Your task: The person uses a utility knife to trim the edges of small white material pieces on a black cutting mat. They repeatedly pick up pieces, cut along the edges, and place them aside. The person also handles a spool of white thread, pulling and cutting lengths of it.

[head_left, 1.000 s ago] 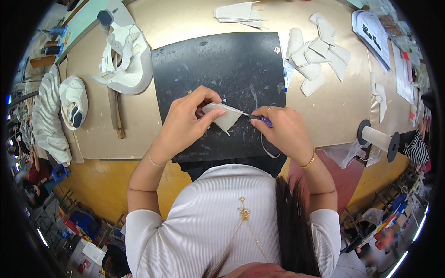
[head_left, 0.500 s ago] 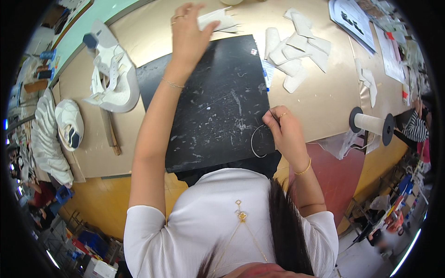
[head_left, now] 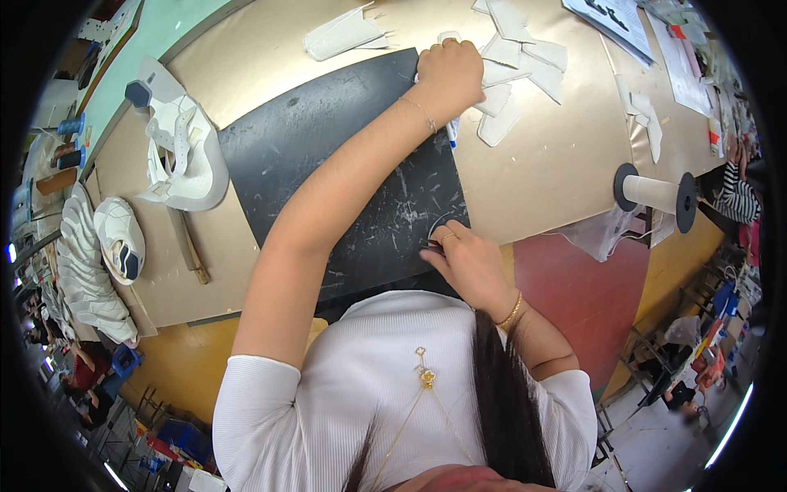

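My left hand reaches across to the far edge of the black mat. Its fingers are bent closed over a white flat shoe piece, whose end shows past the knuckles; the fingertips are hidden. Beside it lies a loose pile of similar white pieces. My right hand is closed in a pinch at the mat's near right edge. A thin pale loop of thread or wire comes from its fingers, along with something small and dark that I cannot make out.
More white pieces lie beyond the mat. A white shoe upper, a wooden-handled tool, a white shoe and a row of stacked uppers are on the left. A thread spool stands at the right edge.
My left hand has moved right, from the pieces beyond the mat to the pile beside it, and its fingers have closed. My right hand has shifted slightly nearer and left, still pinching the loop.
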Demonstrator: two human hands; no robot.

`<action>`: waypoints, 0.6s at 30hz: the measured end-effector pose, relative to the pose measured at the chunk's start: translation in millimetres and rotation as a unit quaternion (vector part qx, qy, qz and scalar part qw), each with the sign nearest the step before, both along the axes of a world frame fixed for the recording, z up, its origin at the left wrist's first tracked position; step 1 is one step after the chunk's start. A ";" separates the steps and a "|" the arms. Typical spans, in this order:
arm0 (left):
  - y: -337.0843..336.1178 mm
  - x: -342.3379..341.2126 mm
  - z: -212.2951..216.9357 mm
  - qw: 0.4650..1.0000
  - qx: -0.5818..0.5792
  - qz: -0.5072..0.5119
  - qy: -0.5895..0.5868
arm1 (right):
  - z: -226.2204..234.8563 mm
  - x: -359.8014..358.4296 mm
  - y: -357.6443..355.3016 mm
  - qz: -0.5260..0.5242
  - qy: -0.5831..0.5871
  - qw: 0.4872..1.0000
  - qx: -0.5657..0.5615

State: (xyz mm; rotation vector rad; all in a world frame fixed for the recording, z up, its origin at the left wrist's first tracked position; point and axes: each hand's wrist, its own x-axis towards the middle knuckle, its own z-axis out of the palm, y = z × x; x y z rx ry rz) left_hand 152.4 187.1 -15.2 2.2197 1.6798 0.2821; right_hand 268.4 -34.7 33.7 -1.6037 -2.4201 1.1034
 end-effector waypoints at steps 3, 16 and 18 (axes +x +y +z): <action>10.8 -7.5 6.3 0.998 -0.044 -0.040 -0.003 | -5.3 2.0 2.7 -0.036 0.050 0.998 -0.014; -6.9 -85.1 43.6 0.906 0.085 0.096 -0.404 | 25.9 14.0 15.7 -0.111 0.002 0.989 -0.100; -26.8 -100.8 56.0 0.846 -0.004 0.147 -0.512 | 16.4 19.7 2.2 -0.122 -0.001 0.991 -0.061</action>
